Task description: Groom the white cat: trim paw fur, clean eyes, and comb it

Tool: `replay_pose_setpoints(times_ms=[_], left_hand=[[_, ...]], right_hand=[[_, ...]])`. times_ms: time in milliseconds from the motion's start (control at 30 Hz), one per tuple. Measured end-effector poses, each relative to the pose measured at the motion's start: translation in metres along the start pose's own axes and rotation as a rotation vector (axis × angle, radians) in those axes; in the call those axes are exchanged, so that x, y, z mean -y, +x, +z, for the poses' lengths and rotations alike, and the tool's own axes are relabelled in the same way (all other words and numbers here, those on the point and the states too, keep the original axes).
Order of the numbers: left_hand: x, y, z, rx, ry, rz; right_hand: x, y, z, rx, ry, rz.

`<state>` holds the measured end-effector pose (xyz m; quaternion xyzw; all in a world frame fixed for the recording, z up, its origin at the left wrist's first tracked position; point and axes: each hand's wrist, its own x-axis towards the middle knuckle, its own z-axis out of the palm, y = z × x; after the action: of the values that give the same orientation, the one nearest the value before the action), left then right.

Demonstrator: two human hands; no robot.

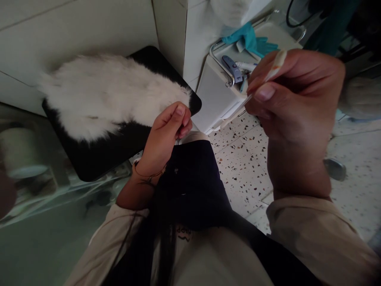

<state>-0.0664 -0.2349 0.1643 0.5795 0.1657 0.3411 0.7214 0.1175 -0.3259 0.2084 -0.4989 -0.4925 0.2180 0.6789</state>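
Here the right hand (293, 99) pinches a thin cream-handled tool (275, 67) between thumb and fingers, raised near the white cart (217, 99); the left hand (166, 135) is curled, fingertips pressed together over dark fabric (193, 182).

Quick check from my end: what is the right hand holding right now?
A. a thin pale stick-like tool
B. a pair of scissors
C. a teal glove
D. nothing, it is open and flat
A: the right hand is closed around a thin pale stick-like tool, pinched between thumb and fingers and raised above the speckled floor.
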Motion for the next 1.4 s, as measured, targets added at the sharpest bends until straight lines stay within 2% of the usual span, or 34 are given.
replay_pose_setpoints(times_ms=[100, 233, 433, 567, 667, 800, 900, 1033, 1100, 1167, 1333, 1400], left_hand=[[0.0, -0.002, 0.0, 0.03, -0.024, 0.009], [0.005, -0.002, -0.003, 0.018, 0.015, -0.006], [0.014, 0.002, -0.015, -0.018, 0.131, -0.017], [0.02, 0.006, -0.023, -0.052, 0.151, -0.011], [0.025, 0.009, -0.032, -0.102, 0.154, -0.035], [0.031, 0.011, -0.047, -0.196, 0.141, -0.077], [0.038, 0.012, -0.063, -0.291, 0.148, -0.092], [0.054, 0.015, -0.089, -0.438, 0.342, -0.051], [0.063, 0.019, -0.102, -0.46, 0.502, -0.025], [0.073, 0.024, -0.112, -0.395, 0.678, 0.033], [0.09, 0.045, -0.127, 0.088, 1.253, 0.26], [0.094, 0.053, -0.131, 0.193, 1.359, 0.314]], right_hand=[[0.001, 0.003, 0.003, -0.027, 0.026, -0.138], [0.001, 0.003, 0.004, 0.016, 0.013, -0.091], [-0.004, 0.006, 0.004, -0.027, 0.042, -0.027], [-0.008, 0.012, 0.008, -0.051, 0.138, 0.111], [-0.017, 0.014, 0.01, -0.042, 0.261, 0.268], [-0.042, 0.007, 0.015, -0.104, 0.447, 0.578], [-0.063, -0.005, 0.023, -0.185, 0.591, 0.726], [-0.09, -0.026, 0.036, -0.322, 0.836, 0.81], [-0.103, -0.036, 0.043, -0.376, 0.9, 0.835], [-0.117, -0.045, 0.049, -0.44, 0.925, 0.864], [-0.143, -0.058, 0.054, -0.655, 0.861, 0.857], [-0.148, -0.06, 0.056, -0.698, 0.833, 0.845]])
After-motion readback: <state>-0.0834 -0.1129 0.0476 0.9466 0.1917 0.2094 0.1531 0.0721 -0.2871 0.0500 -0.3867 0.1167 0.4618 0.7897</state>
